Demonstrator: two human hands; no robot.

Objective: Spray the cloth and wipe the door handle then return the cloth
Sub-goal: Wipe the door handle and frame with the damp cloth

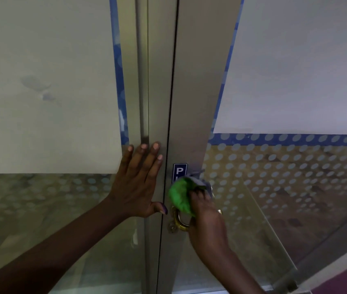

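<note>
The right hand [205, 211] has its fingers clamped on the green cloth [181, 196], pressing it onto the brass handle [180, 222] on the right door's [189, 102] metal edge, below a blue sign [179, 171]. The left hand [137, 183] lies flat, fingers apart, on the left door's [157, 102] edge. The bunched cloth could slip off the curved brass, or the door swing away under the push. The handle seems to run vertically, bowing outward, though the cloth hides its top.
</note>
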